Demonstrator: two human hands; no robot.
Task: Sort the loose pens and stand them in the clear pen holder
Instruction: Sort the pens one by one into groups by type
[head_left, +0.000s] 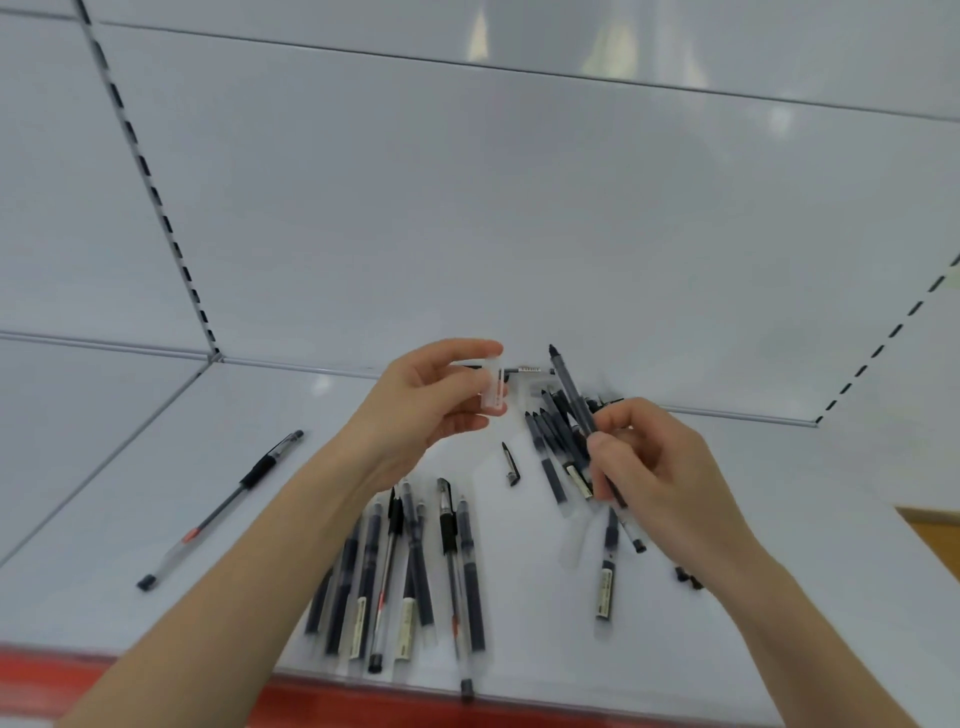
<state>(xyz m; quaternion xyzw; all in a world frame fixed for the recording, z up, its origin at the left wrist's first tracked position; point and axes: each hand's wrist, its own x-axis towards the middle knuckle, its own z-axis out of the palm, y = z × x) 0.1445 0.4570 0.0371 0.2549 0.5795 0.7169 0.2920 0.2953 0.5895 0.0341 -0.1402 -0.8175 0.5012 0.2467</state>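
Fingers (605, 449) of the right hand (665, 483) curl round a dark pen (570, 389), whose long axis slants with the tip up and leftward, away from the person. The left hand (426, 400) pinches a small clear plastic piece (493, 384), held upright. Loose pens (410, 566) lie on the white shelf (156, 467), mostly front to back; their cream labels (404, 629) are too blurred to read.

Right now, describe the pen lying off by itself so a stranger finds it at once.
Start at the white shelf, then look left of the left forearm. One pen lies there diagonally, clear-barrelled with a red mark. Unlike the heaped pens, it lies alone, touching nothing.
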